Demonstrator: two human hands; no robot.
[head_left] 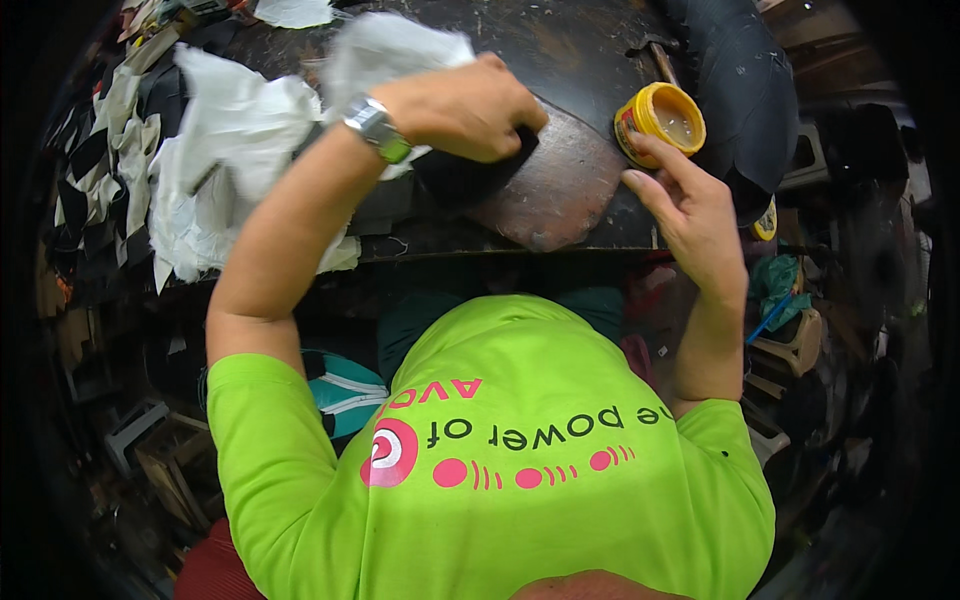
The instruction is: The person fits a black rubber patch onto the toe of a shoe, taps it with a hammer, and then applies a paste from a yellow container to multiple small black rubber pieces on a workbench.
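My left hand (475, 108), with a watch (374, 130) on its wrist, is closed over a black piece of soft-looking material (480, 178). The piece lies against a brown, scuffed board (565, 190) with a rounded near end. My right hand (690, 210) is at the board's right side, thumb and finger apart. Its fingertips reach the lower side of an open yellow jar (662, 118), and whether they press on it I cannot tell. Pale, wet-looking stuff shows inside the jar. The tips of my left fingers are partly hidden.
White cloth-like sheets (235, 125) heap on the left of the dark table (560, 50), beside strips of black and cream scraps (110, 170). A hammer (660, 60) lies behind the jar. A bulky black roll (735, 90) stands along the right edge.
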